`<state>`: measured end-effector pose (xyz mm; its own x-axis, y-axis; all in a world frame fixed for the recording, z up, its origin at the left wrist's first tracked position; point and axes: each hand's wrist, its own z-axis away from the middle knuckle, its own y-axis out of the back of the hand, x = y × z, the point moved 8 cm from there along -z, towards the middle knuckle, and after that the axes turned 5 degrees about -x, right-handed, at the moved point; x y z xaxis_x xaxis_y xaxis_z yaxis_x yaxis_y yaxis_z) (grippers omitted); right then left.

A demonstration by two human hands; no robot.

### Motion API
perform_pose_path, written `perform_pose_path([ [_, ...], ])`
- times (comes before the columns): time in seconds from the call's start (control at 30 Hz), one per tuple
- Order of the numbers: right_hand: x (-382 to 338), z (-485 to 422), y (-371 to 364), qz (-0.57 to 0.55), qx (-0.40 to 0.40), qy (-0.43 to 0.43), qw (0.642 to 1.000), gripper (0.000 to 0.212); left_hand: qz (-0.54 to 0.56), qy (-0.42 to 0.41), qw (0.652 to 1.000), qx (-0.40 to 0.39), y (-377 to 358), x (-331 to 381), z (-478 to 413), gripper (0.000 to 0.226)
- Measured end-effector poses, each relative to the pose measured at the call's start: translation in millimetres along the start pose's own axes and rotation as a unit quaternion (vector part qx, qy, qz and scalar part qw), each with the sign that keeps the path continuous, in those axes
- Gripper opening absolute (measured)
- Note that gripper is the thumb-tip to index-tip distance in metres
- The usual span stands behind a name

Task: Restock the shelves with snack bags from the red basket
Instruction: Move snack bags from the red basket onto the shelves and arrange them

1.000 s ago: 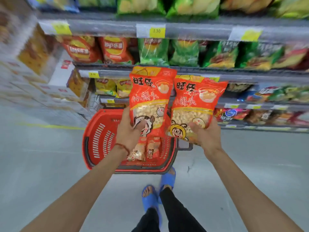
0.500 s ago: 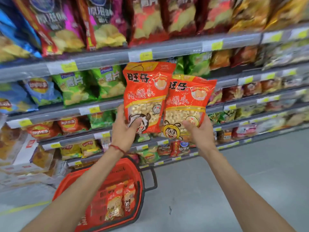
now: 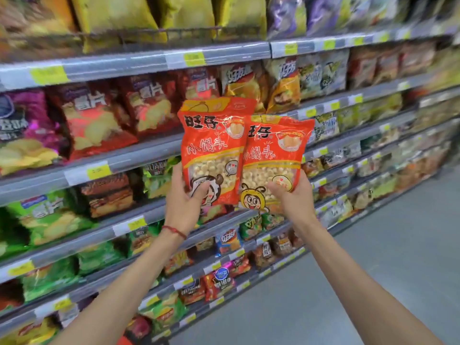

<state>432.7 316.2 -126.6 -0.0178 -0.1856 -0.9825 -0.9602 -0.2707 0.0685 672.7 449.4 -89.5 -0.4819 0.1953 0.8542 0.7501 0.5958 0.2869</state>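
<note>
Since the frame half a second ago, both bags have been carried higher and the view has swung up the racking. The red basket (image 3: 123, 341), then plainly seen at lower left, is now at most a red sliver at the bottom edge.

The shelves (image 3: 149, 150) at left are stocked with chip bags.

The left hand (image 3: 184, 207) grips the lower corner of the left snack bag (image 3: 214, 150), thumb across the front and fingers curled behind. This bag overlaps the right snack bag (image 3: 273, 160). The right hand (image 3: 293, 197) is clamped on that bag's lower part in the same way.

Both bags are upright in front of the middle shelves and rest on none.

Assessment: pick-up is complete, carry is under way, and placement is outstanding. The blur hides any free slot for this product.
</note>
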Motion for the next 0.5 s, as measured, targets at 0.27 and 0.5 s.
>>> perform_pose_path([
  [0.27, 17.9, -97.4, 97.8, -0.014, 0.081, -0.012, 0.997, 0.066, 0.019, -0.032, 0.999, -0.038, -122.8, 5.3, -97.4, 0.048],
  [0.5, 23.5, -175.6, 179.0, -0.008, 0.146, -0.005, 0.989, 0.047, -0.001, -0.05, 0.997, -0.067, -234.3, 16.3, -181.3, 0.052],
])
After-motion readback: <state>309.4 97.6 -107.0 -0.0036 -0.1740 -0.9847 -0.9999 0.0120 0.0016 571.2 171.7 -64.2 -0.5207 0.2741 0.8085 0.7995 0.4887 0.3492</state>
